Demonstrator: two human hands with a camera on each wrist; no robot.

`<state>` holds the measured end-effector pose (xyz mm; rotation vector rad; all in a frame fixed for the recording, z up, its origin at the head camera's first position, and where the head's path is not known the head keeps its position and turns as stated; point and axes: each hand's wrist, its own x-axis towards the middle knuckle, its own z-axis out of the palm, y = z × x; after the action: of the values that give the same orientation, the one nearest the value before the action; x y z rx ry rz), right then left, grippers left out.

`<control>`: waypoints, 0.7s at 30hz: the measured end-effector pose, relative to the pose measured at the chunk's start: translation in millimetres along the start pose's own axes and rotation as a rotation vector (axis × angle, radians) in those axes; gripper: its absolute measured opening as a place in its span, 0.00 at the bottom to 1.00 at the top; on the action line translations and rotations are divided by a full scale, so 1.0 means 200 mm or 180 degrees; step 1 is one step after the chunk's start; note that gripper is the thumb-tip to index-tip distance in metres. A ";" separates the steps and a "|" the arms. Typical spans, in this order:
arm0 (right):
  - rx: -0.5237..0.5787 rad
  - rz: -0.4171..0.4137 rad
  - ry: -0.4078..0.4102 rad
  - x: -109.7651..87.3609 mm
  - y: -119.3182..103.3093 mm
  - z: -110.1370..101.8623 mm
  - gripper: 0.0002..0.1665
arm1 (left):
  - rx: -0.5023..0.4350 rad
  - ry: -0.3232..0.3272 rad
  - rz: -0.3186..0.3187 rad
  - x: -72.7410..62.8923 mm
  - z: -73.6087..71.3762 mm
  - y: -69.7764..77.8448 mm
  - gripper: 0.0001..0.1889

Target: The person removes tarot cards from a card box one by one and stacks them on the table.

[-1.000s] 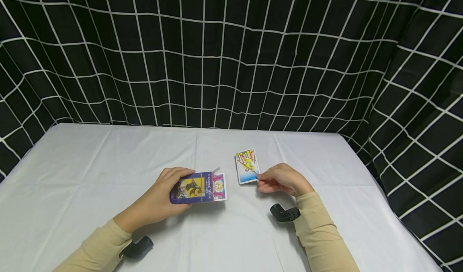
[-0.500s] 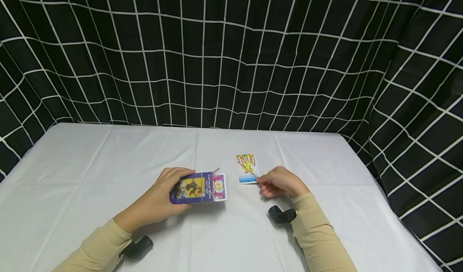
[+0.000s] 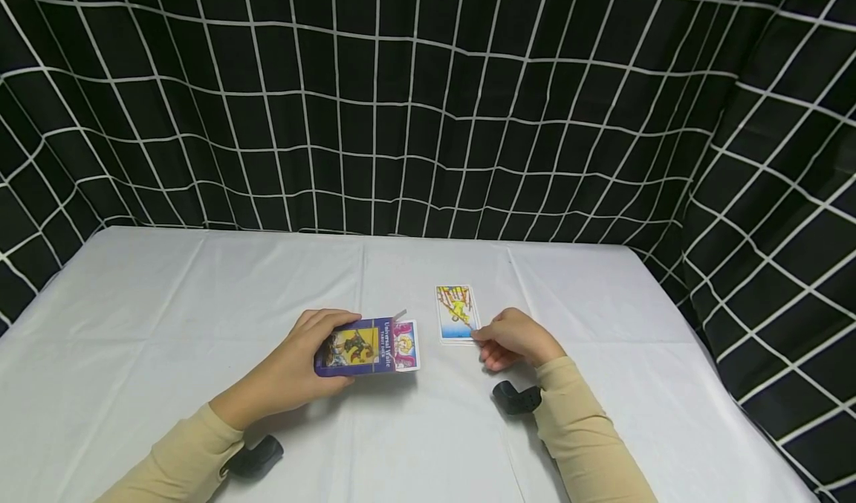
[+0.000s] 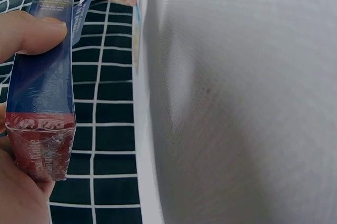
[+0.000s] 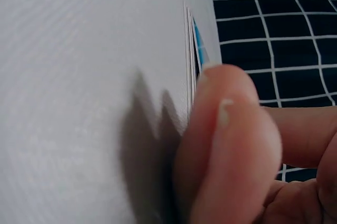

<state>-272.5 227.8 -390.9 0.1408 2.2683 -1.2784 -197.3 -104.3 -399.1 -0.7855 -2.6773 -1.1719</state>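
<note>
My left hand point(image 3: 301, 358) grips a blue tarot card box point(image 3: 354, 348), thumb along one narrow side and fingers round the other. A card with a pink and yellow picture point(image 3: 405, 345) sticks out of the box's open right end, beside a raised flap. To the right, my right hand point(image 3: 518, 339) pinches the lower right corner of a tarot card point(image 3: 457, 313) with a yellow figure and blue ground. That card lies over a small stack of cards. In the right wrist view its blue edge point(image 5: 200, 42) tilts slightly up from the stack point(image 5: 188, 50).
A white cloth point(image 3: 267, 280) with fold creases covers the table. Black curtains with a white grid point(image 3: 414, 117) hang behind it and at the right. Dark wrist devices show under the left sleeve point(image 3: 254, 458) and beside the right sleeve point(image 3: 518, 397).
The right hand has moved slightly toward me and lowered the yellow-figure card onto the stack, lining it up more closely. The left hand and the box have not moved.
</note>
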 end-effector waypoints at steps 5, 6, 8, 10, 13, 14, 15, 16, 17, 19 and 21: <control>-0.0059 -0.0010 0.0056 0.00 0.00 0.01 0.12 | 0.0003 -0.0005 0.0011 0.00 0.00 0.00 0.40; -0.0078 -0.0012 0.0070 0.00 0.00 0.01 0.12 | 0.0001 -0.0006 0.0012 0.00 0.00 0.00 0.40; -0.0123 -0.0018 0.0102 0.00 -0.01 0.01 0.13 | -0.0005 -0.0011 0.0013 0.01 0.00 0.00 0.40; -0.0167 -0.0023 0.0135 -0.01 -0.01 0.02 0.13 | -0.0013 -0.0016 0.0012 0.01 0.00 0.00 0.40; -0.0230 -0.0022 0.0177 -0.01 -0.01 0.03 0.14 | -0.0011 -0.0014 0.0005 0.01 0.00 0.00 0.40; -0.0241 -0.0019 0.0190 -0.01 -0.02 0.03 0.14 | -0.0010 -0.0012 0.0004 0.01 0.00 0.00 0.40; -0.0256 -0.0020 0.0200 -0.01 -0.02 0.03 0.14 | -0.0008 -0.0009 0.0004 0.01 0.00 0.00 0.40; -0.0260 -0.0018 0.0201 -0.01 -0.02 0.03 0.14 | -0.0006 -0.0009 0.0002 0.00 0.00 0.00 0.40; -0.0264 -0.0019 0.0200 -0.01 -0.02 0.03 0.14 | -0.0007 -0.0010 0.0000 0.00 0.00 0.00 0.40; -0.0248 -0.0021 0.0169 -0.01 -0.01 0.02 0.14 | -0.0006 -0.0012 0.0002 0.00 0.00 0.00 0.40; -0.0197 -0.0019 0.0147 -0.01 -0.01 0.01 0.14 | 0.0000 -0.0014 0.0004 0.00 0.00 0.01 0.40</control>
<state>-270.8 224.4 -389.2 0.1427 2.3465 -1.2182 -196.8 -103.4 -398.4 -0.7906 -2.6798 -1.1713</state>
